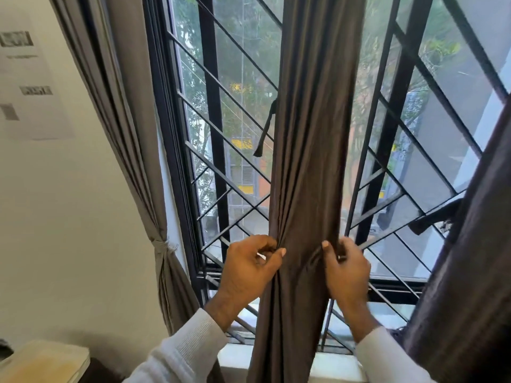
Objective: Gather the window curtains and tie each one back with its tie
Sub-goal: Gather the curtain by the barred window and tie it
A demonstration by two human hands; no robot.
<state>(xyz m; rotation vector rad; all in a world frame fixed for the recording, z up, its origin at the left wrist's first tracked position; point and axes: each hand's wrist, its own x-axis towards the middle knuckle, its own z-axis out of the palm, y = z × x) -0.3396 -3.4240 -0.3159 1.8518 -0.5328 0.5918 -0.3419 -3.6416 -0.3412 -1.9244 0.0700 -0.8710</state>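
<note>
brown cloth fills the middle of the view: the middle curtain (307, 161) hangs gathered into a narrow column in front of the window grille (237, 167). the left hand (249, 268) pinches its left edge between thumb and curled fingers, and the right hand (345, 268) pinches its right edge the same way, both at one height just above the sill (334, 366). a dark tie strip (266, 128) dangles from the curtain's left edge higher up, loose. three curtains show in all: a grey curtain (130, 128) by the left wall, already cinched with a pale tie (163, 246), the middle one, and a dark curtain (470, 272) at the right edge. a paper sheet (30, 78) on the wall carries printed blocks, too blurred to read. a pale desk corner (47, 363) sits at bottom left. both sleeves are white.
</note>
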